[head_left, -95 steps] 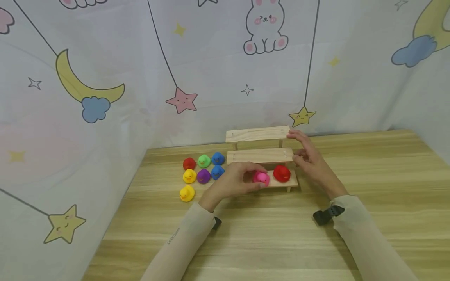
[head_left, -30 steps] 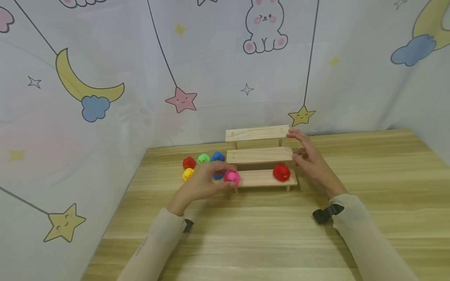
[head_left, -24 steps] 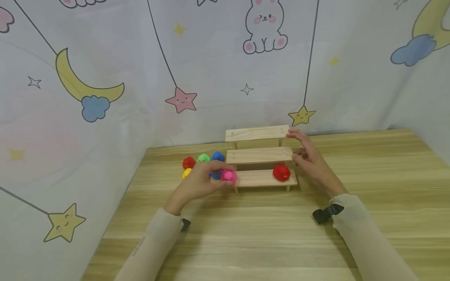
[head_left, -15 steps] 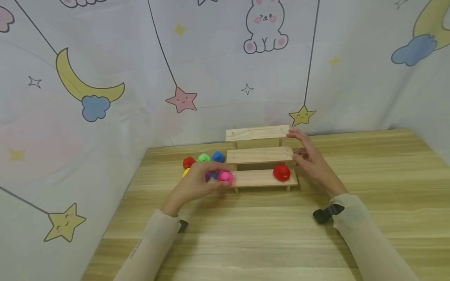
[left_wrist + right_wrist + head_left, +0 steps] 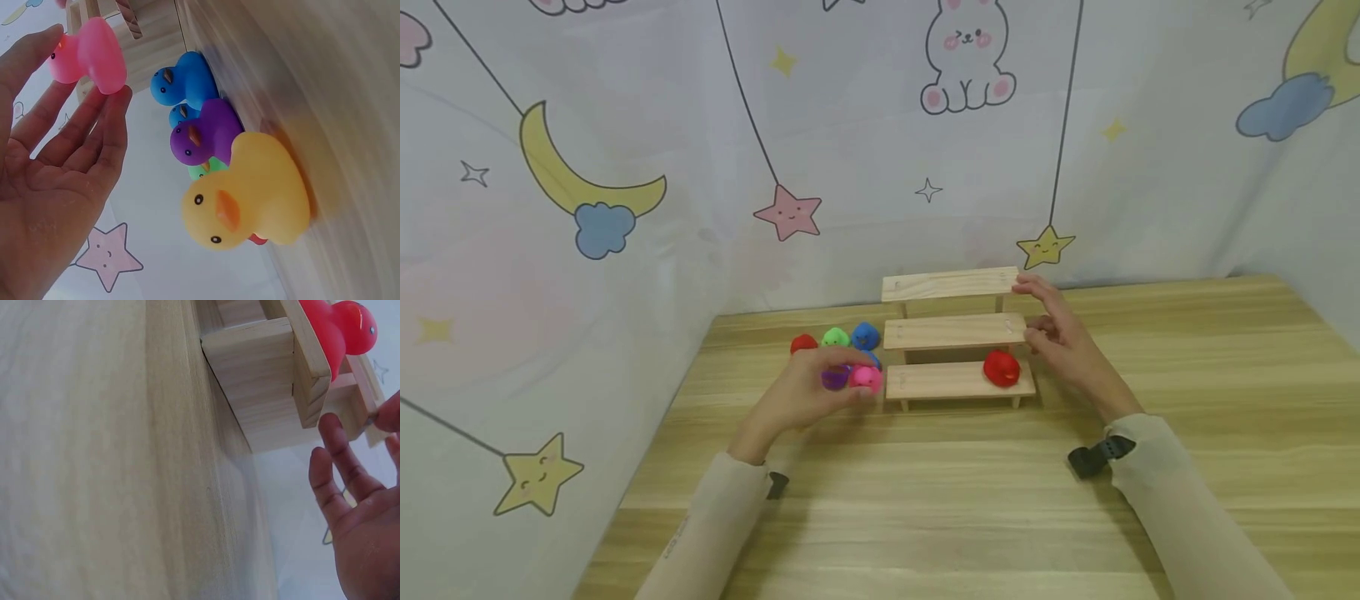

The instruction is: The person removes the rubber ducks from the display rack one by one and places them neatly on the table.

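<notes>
My left hand [image 5: 797, 390] pinches a pink rubber duck [image 5: 867, 379] between thumb and fingertips, just left of the lowest tier of a three-tier wooden display stand [image 5: 955, 381]. The left wrist view shows the pink duck raised off the table, beside a yellow duck [image 5: 250, 194], a purple duck [image 5: 209, 131] and a blue duck [image 5: 190, 81]. My right hand [image 5: 1063, 333] touches the stand's right end, fingers at the top tier and thumb at the middle one. A red duck [image 5: 1002, 368] sits at the right of the bottom tier.
Behind the left hand stand more ducks: a red one [image 5: 803, 343], a green one [image 5: 836, 337] and a blue one [image 5: 865, 336]. A cartoon-printed curtain [image 5: 865, 133] hangs behind the wooden table [image 5: 955, 500].
My left hand has carried the pink duck leftward, from the bottom tier past its left end, over beside the loose ducks. The right hand has kept its place at the stand.
</notes>
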Demonstrator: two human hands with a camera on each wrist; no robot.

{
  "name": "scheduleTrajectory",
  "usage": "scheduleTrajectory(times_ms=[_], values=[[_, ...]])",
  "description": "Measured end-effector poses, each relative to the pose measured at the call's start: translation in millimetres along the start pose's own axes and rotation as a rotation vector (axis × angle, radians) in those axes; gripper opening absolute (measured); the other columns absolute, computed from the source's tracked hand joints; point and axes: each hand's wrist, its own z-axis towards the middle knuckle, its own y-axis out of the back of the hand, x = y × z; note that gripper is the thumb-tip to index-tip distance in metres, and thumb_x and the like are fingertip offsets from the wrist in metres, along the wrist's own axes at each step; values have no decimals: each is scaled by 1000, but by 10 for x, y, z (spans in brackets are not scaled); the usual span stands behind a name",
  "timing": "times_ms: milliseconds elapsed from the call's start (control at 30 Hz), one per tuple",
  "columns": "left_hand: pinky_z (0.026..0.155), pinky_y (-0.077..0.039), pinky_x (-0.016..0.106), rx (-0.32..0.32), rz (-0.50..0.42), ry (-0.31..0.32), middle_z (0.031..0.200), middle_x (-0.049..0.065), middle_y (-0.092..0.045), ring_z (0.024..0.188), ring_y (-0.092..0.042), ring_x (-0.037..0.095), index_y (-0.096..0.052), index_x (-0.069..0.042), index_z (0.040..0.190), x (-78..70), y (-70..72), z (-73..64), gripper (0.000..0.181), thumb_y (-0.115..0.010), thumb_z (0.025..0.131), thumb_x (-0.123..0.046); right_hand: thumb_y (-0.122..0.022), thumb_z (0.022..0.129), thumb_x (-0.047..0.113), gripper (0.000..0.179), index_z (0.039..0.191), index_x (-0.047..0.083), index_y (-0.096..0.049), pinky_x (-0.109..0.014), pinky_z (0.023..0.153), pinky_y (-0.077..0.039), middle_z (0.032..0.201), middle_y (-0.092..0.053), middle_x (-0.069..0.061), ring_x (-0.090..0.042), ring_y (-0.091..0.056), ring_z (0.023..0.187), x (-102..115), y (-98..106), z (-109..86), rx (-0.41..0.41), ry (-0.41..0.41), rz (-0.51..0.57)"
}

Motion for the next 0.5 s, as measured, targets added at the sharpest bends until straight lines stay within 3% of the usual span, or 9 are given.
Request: scheduleTrajectory(times_ms=[333, 500], values=[[92, -63, 51, -1, 51, 16, 118, -4, -79, 105, -68, 20, -80, -20, 121, 37, 24, -25, 35, -91, 88, -21, -49, 102, -8, 67, 163, 19, -41, -21, 77, -58, 179, -24, 0, -28, -63, 101, 19, 6, -6, -3, 4, -7], [87, -62, 53, 1, 64, 26, 111, -3, -78, 98, -69, 27, -80, -18, 121, 68, 40, -65, 36, -92, 87, -23, -49, 102, -7, 66, 162, 19, -42, -21, 77, -58, 179, -24, 2, -25, -64, 100, 7, 8, -10, -5, 7, -8]])
